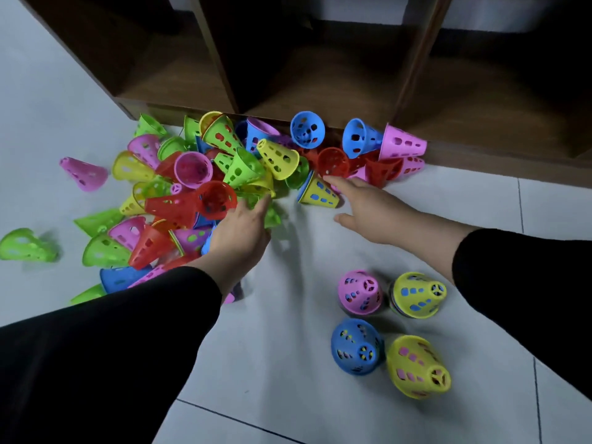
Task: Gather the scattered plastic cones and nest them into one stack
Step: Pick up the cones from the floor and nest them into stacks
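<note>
Just beyond the right hand (371,208) lies a yellow cone (318,192)

no readable text, no labels, no brands, no numbers, no signs anywhere in view

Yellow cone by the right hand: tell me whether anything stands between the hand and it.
Nothing visible does. The right hand, fingers straight, is right beside the yellow cone lying on the floor, fingertips reaching just above it.
</note>
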Demonstrator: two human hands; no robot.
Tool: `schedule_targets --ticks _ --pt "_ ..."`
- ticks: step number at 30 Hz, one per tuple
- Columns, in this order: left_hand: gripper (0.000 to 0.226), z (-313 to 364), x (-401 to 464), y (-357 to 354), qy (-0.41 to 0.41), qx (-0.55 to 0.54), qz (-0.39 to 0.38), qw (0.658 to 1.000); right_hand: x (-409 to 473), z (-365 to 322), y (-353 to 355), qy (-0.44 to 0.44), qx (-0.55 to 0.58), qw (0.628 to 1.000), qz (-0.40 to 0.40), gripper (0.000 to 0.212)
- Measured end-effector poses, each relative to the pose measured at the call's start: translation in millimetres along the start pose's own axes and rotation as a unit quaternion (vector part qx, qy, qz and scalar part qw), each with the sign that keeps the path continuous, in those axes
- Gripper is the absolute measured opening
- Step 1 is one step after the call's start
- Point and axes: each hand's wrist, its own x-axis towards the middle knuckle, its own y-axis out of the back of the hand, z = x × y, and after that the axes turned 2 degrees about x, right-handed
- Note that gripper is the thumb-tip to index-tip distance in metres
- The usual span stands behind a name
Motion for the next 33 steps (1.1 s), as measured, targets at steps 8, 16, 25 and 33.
schedule_targets --ticks 8,16,25,33 --pt "0.052 6 2 -12 -0.029 0.003 -0.074 0.997 55 -16 -23 -0.005 -0.095 0.995 -0.022 0.067" --pt "0.043 3 -20 -21 -0.004 -0.143 -0.017 0.99 61 -16 -31 -0.013 -0.11 0.994 0.001 0.057" --pt "0.063 13 -60 10 0.068 -0.305 0.045 0.949 62 -16 -30 0.003 -0.141 0.99 -0.024 0.071" --pt "0.074 29 -85 29 0.018 -0.333 0.046 0.941 40 -24 -19 0.006 -0.105 0.994 0.021 0.069"
